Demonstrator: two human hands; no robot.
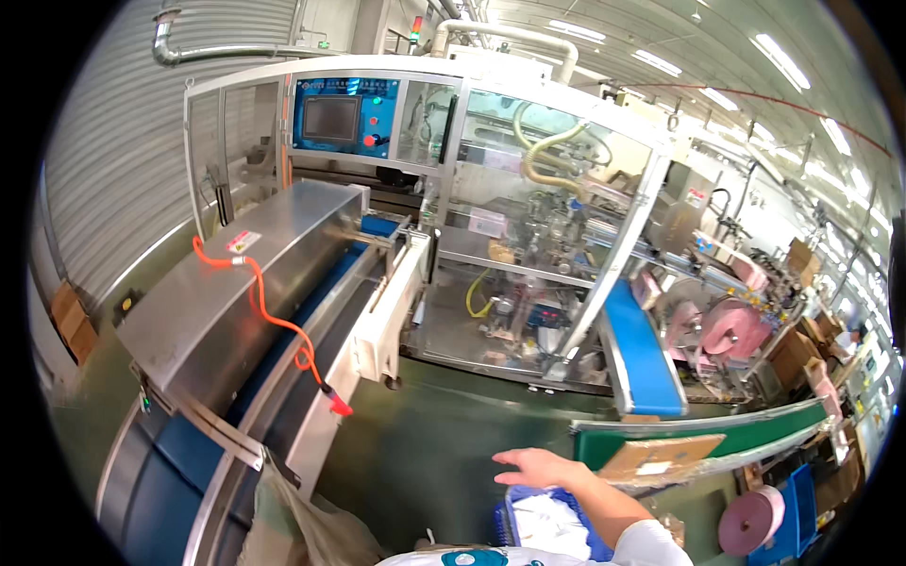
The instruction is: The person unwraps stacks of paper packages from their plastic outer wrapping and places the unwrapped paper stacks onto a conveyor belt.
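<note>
Machine ahead — conveyor left, basket (below)

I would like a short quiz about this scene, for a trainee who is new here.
1. The thin hose over the steel cover is: a) blue; b) orange; c) green.
2. True or false: the right hand is gripping that hose.
3. Fill in: the contents of the basket near this hand are mostly ____ in colour.

Key: 1. b. 2. False; the hand is open and well apart from it. 3. White.
</note>
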